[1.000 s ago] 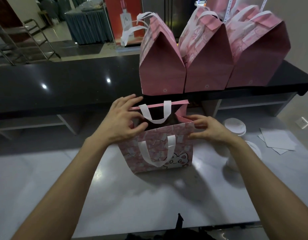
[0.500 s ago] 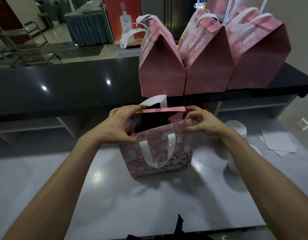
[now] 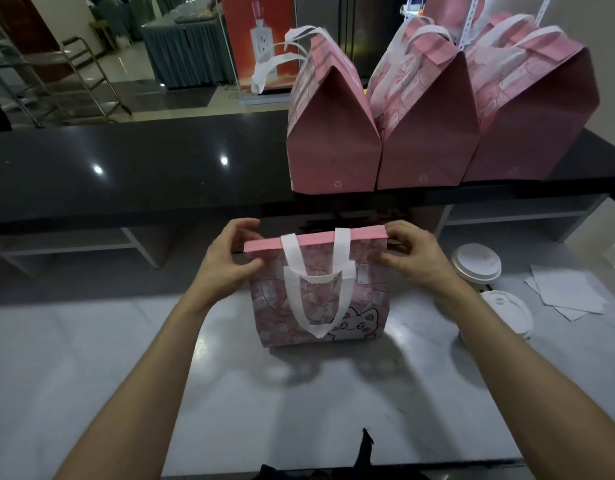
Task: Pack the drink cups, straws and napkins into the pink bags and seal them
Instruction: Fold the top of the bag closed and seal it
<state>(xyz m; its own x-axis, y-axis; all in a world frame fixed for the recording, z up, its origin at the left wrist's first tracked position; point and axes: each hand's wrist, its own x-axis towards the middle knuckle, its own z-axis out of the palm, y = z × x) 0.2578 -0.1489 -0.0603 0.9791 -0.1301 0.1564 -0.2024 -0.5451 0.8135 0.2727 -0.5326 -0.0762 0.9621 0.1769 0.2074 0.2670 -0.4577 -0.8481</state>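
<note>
A pink bag point(image 3: 319, 292) printed with a cartoon cat stands upright on the near grey table point(image 3: 91, 358), its top edges brought together. The left hand point(image 3: 226, 261) pinches the left end of that top edge; the right hand point(image 3: 415, 256) pinches the right end. Two lidded cups point(image 3: 476, 263) and napkins point(image 3: 569, 292) lie right of it. Three closed bags point(image 3: 434, 133) stand on the far black counter point(image 3: 126, 174). No writing is readable

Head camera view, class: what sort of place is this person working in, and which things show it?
Probably a drink shop's service counter. Closed pink bags stand in a row on a black counter, lidded cups wait beside the bag being closed, and a drink poster stands behind.
</note>
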